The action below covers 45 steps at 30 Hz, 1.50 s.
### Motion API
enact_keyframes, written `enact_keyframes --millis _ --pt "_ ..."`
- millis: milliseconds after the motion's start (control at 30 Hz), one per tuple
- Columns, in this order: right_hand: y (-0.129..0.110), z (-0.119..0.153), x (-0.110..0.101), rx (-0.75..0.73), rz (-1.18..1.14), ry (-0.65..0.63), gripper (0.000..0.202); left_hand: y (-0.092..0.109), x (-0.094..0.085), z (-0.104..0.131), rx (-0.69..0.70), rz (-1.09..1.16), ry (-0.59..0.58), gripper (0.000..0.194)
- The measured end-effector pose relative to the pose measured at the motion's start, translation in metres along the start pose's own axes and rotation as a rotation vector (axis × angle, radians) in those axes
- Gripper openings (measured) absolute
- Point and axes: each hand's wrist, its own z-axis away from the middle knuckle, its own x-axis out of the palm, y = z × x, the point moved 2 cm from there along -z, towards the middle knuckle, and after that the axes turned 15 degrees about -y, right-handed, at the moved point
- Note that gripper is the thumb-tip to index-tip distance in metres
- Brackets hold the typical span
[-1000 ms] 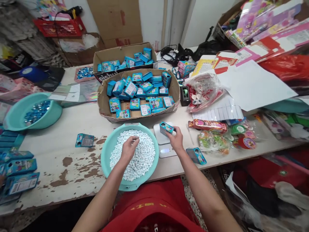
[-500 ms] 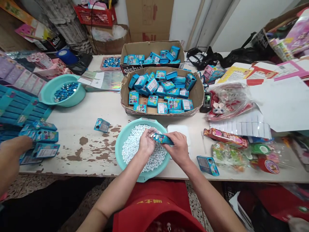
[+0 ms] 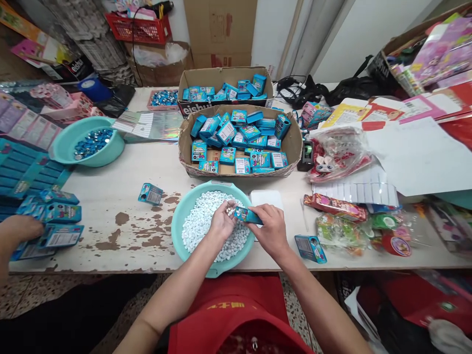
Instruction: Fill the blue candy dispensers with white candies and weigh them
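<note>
A teal basin full of small white candies stands at the table's front edge. Over it my right hand grips a small blue box, tilted with its end toward my left hand. My left hand is cupped beside the box's end, palm up, with some white candies at its fingers. One blue box lies on the table left of the basin, and another blue box lies to the right.
Two cardboard cartons of blue boxes stand behind the basin. At far left, a co-worker's hand touches stacked blue boxes. A second teal basin holds blue wrapped pieces. Packets and a red box lie right.
The co-worker's hand has moved among the stacked boxes at the left. The view has shifted slightly. Both my hands keep nearly the same pose, the box still in my right hand.
</note>
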Motion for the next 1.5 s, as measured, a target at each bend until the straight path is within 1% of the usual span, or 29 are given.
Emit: enact_keyframes --millis 133,300,400,467,500,533,567,600,667,700,733,800,867,967,1033,1100,1200,1267,1367,1500 --pt "0.0 0.004 -0.003 -0.003 -0.018 -0.002 0.026 -0.001 0.003 0.001 -0.014 -0.056 -0.028 0.02" --pt "0.008 0.004 0.005 0.082 -0.073 -0.002 0.023 -0.002 0.008 0.001 -0.002 -0.06 -0.012 0.014" --pt "0.012 0.005 0.003 0.11 -0.193 0.015 0.024 0.0 0.009 0.002 0.002 -0.041 -0.019 0.008" --pt "0.019 0.009 -0.001 0.144 -0.324 0.071 0.026 0.005 0.005 0.003 -0.037 -0.093 -0.069 0.007" --pt "0.025 0.011 -0.003 0.179 -0.396 0.107 0.029 0.009 0.002 0.004 -0.051 -0.167 -0.1 0.011" --pt "0.032 0.014 -0.004 0.229 -0.464 0.143 0.032 0.014 -0.002 0.006 -0.045 -0.292 -0.128 0.015" --pt "0.042 0.017 -0.004 0.285 -0.523 0.175 0.036 0.02 -0.007 0.007 -0.014 -0.471 -0.146 0.019" --pt "0.053 0.019 -0.003 0.342 -0.573 0.202 0.039 0.027 -0.012 0.009 0.046 -0.689 -0.142 0.021" --pt "0.078 0.022 0.005 0.43 -0.658 0.243 0.042 0.039 -0.023 0.012 0.196 -1.141 -0.095 0.026" --pt "0.09 0.021 0.011 0.454 -0.693 0.26 0.042 0.043 -0.028 0.014 0.239 -1.319 -0.081 0.033" --pt "0.103 0.02 0.017 0.472 -0.723 0.274 0.043 0.046 -0.033 0.014 0.251 -1.44 -0.076 0.038" --pt "0.124 0.017 0.031 0.499 -0.754 0.287 0.044 0.047 -0.042 0.016 0.208 -1.553 -0.093 0.042" --pt "0.137 0.013 0.043 0.512 -0.77 0.289 0.046 0.047 -0.048 0.018 0.166 -1.585 -0.105 0.042" --pt "0.142 0.014 0.049 0.521 -0.799 0.286 0.056 0.047 -0.05 0.021 0.151 -1.58 -0.085 0.041" --pt "0.137 0.021 0.042 0.532 -0.789 0.299 0.064 0.049 -0.049 0.023 0.123 -1.559 -0.057 0.042" --pt "0.13 0.034 0.028 0.543 -0.744 0.331 0.066 0.052 -0.048 0.023 0.108 -1.553 -0.024 0.041" --pt "0.119 0.059 0.002 0.559 -0.671 0.406 0.055 0.056 -0.046 0.021 0.096 -1.566 0.004 0.041" --pt "0.116 0.08 -0.013 0.587 -0.631 0.468 0.049 0.056 -0.045 0.018 0.088 -1.577 0.003 0.041" --pt "0.117 0.11 -0.029 0.661 -0.498 0.549 0.044 0.053 -0.043 0.013 0.085 -1.561 -0.024 0.041" --pt "0.126 0.145 -0.036 0.789 -0.353 0.61 0.044 0.047 -0.039 0.005 0.067 -1.543 -0.067 0.043"
